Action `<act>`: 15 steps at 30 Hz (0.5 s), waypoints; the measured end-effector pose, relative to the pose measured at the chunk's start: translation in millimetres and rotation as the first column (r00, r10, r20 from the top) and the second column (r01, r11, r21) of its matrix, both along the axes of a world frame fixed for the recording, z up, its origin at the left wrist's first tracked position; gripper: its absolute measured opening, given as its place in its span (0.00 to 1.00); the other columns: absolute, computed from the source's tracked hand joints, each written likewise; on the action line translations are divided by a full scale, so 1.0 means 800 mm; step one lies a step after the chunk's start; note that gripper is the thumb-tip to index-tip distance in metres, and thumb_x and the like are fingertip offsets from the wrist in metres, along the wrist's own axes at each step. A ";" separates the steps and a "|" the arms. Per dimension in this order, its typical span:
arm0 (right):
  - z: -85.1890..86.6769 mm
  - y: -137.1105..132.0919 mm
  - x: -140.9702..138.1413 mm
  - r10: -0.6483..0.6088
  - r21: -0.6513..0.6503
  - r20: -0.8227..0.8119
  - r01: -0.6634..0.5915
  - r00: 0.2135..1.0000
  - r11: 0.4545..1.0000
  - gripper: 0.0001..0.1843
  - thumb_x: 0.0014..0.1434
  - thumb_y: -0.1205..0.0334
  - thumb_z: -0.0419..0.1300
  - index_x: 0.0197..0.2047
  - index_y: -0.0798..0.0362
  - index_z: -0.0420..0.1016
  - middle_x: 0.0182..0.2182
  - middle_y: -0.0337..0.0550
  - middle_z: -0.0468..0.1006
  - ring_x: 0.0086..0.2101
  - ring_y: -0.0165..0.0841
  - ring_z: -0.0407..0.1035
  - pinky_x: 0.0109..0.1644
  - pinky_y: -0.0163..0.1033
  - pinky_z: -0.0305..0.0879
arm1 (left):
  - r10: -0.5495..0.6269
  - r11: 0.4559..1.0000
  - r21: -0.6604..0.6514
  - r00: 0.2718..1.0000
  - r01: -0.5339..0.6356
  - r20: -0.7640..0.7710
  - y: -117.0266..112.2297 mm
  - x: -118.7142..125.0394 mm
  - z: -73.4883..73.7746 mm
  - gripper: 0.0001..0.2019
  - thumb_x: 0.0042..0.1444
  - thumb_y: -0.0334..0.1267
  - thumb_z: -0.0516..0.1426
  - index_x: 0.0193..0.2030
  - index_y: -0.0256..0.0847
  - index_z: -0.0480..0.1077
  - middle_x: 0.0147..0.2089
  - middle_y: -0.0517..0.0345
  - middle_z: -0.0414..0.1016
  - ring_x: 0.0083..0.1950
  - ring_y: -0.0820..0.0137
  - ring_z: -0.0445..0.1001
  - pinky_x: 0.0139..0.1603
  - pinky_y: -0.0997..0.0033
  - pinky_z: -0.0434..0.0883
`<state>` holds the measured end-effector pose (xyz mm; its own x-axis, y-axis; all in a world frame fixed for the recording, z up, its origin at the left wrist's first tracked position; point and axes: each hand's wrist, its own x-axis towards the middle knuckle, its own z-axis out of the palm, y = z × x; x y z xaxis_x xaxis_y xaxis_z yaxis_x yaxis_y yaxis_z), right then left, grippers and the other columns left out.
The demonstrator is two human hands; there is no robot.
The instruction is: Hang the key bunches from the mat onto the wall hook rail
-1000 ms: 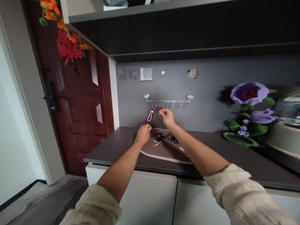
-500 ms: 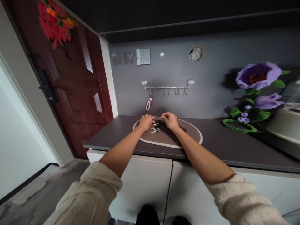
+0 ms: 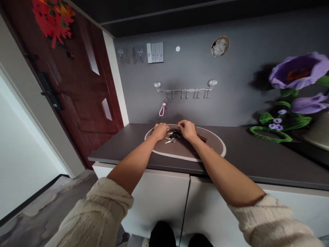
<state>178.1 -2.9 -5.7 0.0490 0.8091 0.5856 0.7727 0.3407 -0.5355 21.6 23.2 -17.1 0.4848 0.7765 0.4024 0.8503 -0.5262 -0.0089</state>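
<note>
On an oval brown mat (image 3: 177, 153) with a pale rim lies a bunch of keys (image 3: 172, 136), some silver and some with dark heads. My left hand (image 3: 160, 131) is at the left side of the keys, fingers curled down and closed; whatever is under them is hidden. Just right of the keys, my right hand (image 3: 187, 130) is raised slightly with thumb and forefinger pinched together. What sits in that pinch is too small to make out. A dark reddish-brown item (image 3: 202, 138) lies on the mat beside my right wrist, partly covered by it.
On the back wall a clear hook rail (image 3: 185, 90) carries a pink key loop (image 3: 162, 109). Purple artificial flowers (image 3: 298, 73) with a green ring base (image 3: 269, 133) stand to the right. A dark red door (image 3: 84, 99) is at left. An overhead cabinet (image 3: 164, 15) spans the top.
The view has shifted a little, so the wall items sit higher and the flowers farther right. Both hands stay by the keys in nearly the same pose.
</note>
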 end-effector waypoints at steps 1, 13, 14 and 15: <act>0.000 0.000 0.000 -0.001 0.000 0.003 0.001 1.000 1.000 0.10 0.49 0.71 0.52 0.31 0.55 0.74 0.27 0.44 0.76 0.29 0.30 0.68 0.38 0.33 0.60 | 0.014 1.000 0.006 1.000 -0.014 0.012 0.000 -0.001 0.000 0.15 0.58 0.35 0.44 0.39 0.42 0.71 0.41 0.51 0.70 0.46 0.64 0.65 0.44 0.64 0.59; -0.004 0.000 -0.006 0.034 0.004 0.014 -0.034 0.999 0.999 0.08 0.49 0.69 0.55 0.32 0.54 0.74 0.29 0.43 0.76 0.30 0.30 0.68 0.38 0.34 0.60 | -0.070 0.997 0.064 0.928 0.049 0.366 -0.006 -0.006 0.014 0.14 0.57 0.36 0.43 0.35 0.37 0.68 0.38 0.52 0.70 0.44 0.67 0.66 0.46 0.65 0.60; -0.004 0.000 -0.006 0.043 0.009 0.015 -0.043 0.999 0.999 0.08 0.49 0.69 0.55 0.32 0.54 0.74 0.29 0.43 0.76 0.30 0.30 0.68 0.37 0.34 0.60 | -0.085 0.996 0.046 0.904 0.073 0.418 -0.005 -0.006 0.015 0.13 0.56 0.35 0.44 0.34 0.37 0.68 0.37 0.53 0.71 0.42 0.68 0.66 0.45 0.67 0.61; -0.004 0.000 -0.007 0.051 0.012 0.018 -0.051 0.999 0.999 0.08 0.50 0.68 0.55 0.33 0.54 0.74 0.29 0.43 0.76 0.30 0.30 0.68 0.38 0.34 0.60 | -0.098 0.995 0.022 0.876 0.100 0.473 -0.004 -0.005 0.015 0.12 0.56 0.35 0.44 0.33 0.37 0.68 0.36 0.53 0.71 0.40 0.69 0.67 0.43 0.68 0.62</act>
<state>172.7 -3.0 -8.5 -0.0031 0.8026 0.5964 0.7636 0.3870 -0.5169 17.3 19.7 -4.9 0.3119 0.7360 0.6009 0.6961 -0.6074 0.3827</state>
